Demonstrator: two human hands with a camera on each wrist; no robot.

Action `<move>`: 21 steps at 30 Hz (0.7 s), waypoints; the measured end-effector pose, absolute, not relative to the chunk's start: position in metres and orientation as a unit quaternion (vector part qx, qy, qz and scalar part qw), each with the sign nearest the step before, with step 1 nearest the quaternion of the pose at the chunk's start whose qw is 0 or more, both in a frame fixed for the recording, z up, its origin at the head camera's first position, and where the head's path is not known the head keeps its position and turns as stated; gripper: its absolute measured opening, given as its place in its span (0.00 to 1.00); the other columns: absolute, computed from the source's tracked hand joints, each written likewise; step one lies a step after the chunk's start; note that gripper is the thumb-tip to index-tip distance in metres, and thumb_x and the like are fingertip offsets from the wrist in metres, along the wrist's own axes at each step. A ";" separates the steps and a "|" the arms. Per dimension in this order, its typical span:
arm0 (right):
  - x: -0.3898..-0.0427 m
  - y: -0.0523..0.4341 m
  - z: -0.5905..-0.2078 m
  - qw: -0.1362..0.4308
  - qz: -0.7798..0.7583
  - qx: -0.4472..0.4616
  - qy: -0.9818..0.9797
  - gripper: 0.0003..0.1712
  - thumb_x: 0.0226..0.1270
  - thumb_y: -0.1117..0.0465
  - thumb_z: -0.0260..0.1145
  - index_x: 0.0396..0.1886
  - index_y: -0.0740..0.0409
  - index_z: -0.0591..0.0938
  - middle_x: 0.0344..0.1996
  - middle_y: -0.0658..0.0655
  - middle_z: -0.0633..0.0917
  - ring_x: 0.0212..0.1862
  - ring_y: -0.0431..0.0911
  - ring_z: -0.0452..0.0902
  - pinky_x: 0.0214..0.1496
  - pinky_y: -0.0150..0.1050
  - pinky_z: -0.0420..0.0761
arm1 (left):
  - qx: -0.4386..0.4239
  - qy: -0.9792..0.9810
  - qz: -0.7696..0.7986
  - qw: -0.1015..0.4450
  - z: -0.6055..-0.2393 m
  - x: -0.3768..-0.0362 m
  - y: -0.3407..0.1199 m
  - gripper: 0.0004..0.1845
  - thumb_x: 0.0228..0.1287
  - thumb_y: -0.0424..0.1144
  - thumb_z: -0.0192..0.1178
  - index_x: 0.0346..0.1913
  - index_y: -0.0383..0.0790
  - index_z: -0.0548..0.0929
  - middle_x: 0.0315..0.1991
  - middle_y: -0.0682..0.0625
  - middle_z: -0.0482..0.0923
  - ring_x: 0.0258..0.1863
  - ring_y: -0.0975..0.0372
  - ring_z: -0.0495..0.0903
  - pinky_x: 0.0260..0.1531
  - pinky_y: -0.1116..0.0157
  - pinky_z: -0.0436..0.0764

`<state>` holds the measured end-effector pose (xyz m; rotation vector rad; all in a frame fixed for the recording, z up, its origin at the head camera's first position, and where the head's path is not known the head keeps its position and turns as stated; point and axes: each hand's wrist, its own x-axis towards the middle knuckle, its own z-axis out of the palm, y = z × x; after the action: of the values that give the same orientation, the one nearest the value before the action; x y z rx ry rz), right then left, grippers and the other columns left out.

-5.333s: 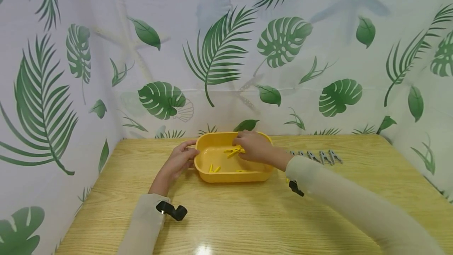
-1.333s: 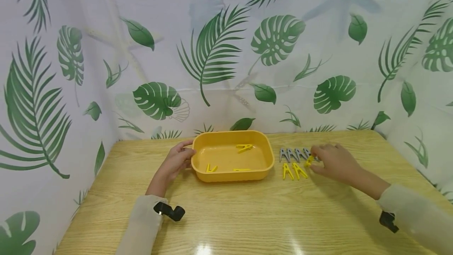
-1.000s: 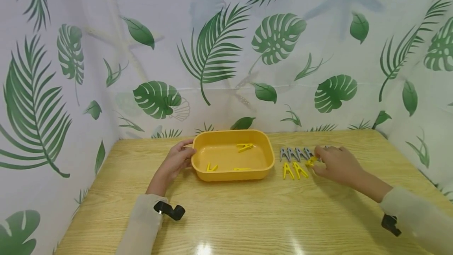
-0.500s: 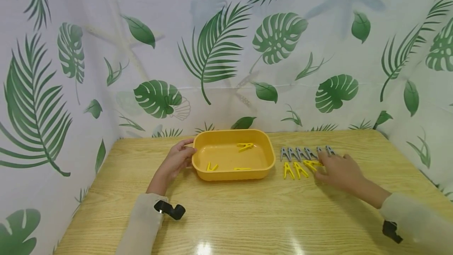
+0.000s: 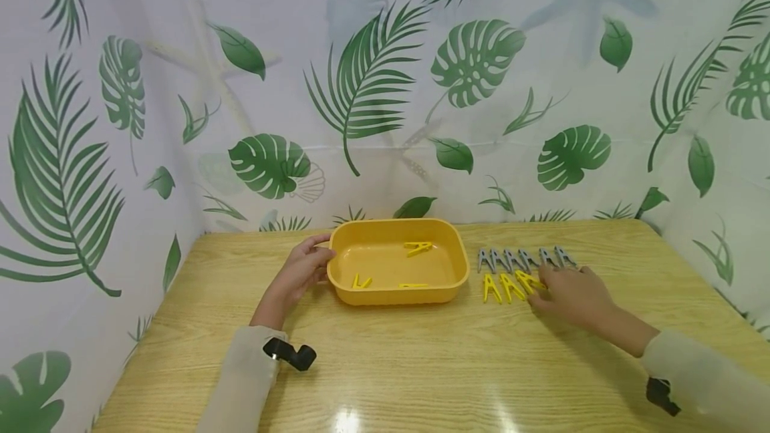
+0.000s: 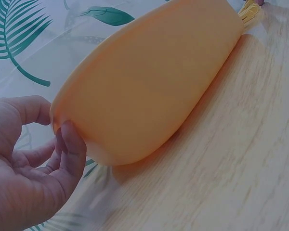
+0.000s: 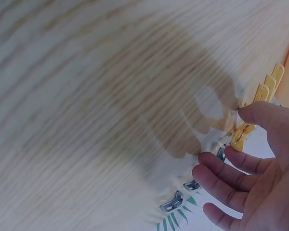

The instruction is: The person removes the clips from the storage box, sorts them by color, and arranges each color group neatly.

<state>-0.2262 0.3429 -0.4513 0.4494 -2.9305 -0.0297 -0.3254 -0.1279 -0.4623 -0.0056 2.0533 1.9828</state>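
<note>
My left hand point(image 5: 299, 274) grips the left end of a yellow plastic basin point(image 5: 397, 297), thumb and fingers at its rim; in the left wrist view the basin's end wall point(image 6: 144, 86) fills the middle. Several grey clothespins point(image 5: 510, 260) lie in a row right of the basin. Below them are three yellow clothespins point(image 5: 491, 289) side by side. My right hand point(image 5: 574, 296) is at the rightmost yellow clothespin point(image 5: 526, 280), which lies on the table. In the right wrist view, thumb and index finger stand apart on either side of that clothespin's end point(image 7: 239, 138), other fingers loosely bent.
Inside the basin lie three yellow clothespins, one at the back point(image 5: 418, 247), one front left point(image 5: 361, 282) and one by the front wall point(image 5: 413, 285). The wooden table point(image 5: 385, 366) meets a leaf-patterned cloth point(image 5: 373, 152) behind. Both sleeves carry black wrist cameras.
My right hand moved from over the basin to the rightmost place in the yellow row. The clothespin it pinched now lies there, turned in line with the others. The left hand stayed on the basin.
</note>
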 end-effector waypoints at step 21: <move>-0.227 0.339 -0.451 0.069 -0.017 0.154 -0.986 0.23 0.59 0.42 0.74 0.28 0.54 0.75 0.16 0.45 0.74 0.20 0.40 0.65 0.36 0.59 0.78 | 0.001 0.710 0.690 0.141 -0.462 -0.325 -0.127 0.28 0.74 0.36 0.55 0.75 0.41 0.66 0.59 0.38 0.73 0.45 0.56 0.80 0.40 0.68 0.84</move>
<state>-0.2265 0.3390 -0.4514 0.4628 -2.9674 -0.0524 -0.3247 -0.1273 -0.4621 0.0026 2.0487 1.9932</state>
